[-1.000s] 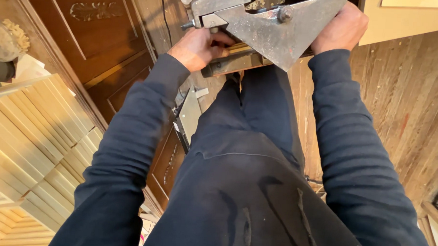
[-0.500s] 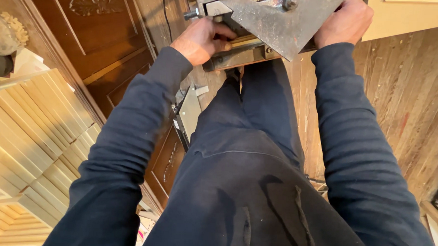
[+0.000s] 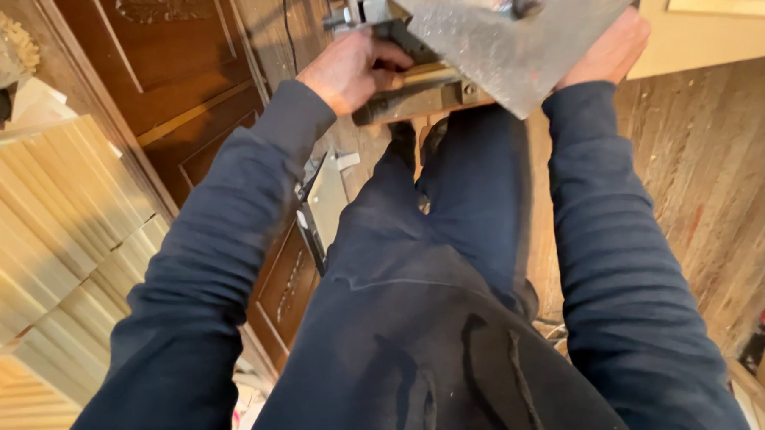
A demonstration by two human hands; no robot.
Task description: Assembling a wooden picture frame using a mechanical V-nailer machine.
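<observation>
The fingers of the left hand [image 3: 351,70] are curled tight around a dark handle part on the near-left end of a grey metal machine [image 3: 499,41], which fills the top of the view at about 12 o'clock. The knuckles face the camera and the thumb side tucks under the metal. The right hand [image 3: 607,52] sits at about 1 o'clock, pressed against the right edge of the machine's flat, speckled metal plate; its fingers go out of sight behind the plate, so I cannot tell whether they are clenched on it or only braced against it. Under the plate, between the two hands, runs a narrow wooden strip [image 3: 420,96] with a brass-coloured fitting at its right end.

Both arms wear dark blue sleeves [image 3: 229,235] that run down to 7 and 5 o'clock. Between them are the person's dark trousers [image 3: 448,268], and dark shoes show just under the wooden strip. The worn plank floor [image 3: 706,184] spreads out toward 3 o'clock. At 10 o'clock stands a dark brown carved wooden panel [image 3: 176,55], and at 8 o'clock lie stacks of pale wooden slats [image 3: 51,229]. A small grey metal part [image 3: 325,206] leans by the left leg.
</observation>
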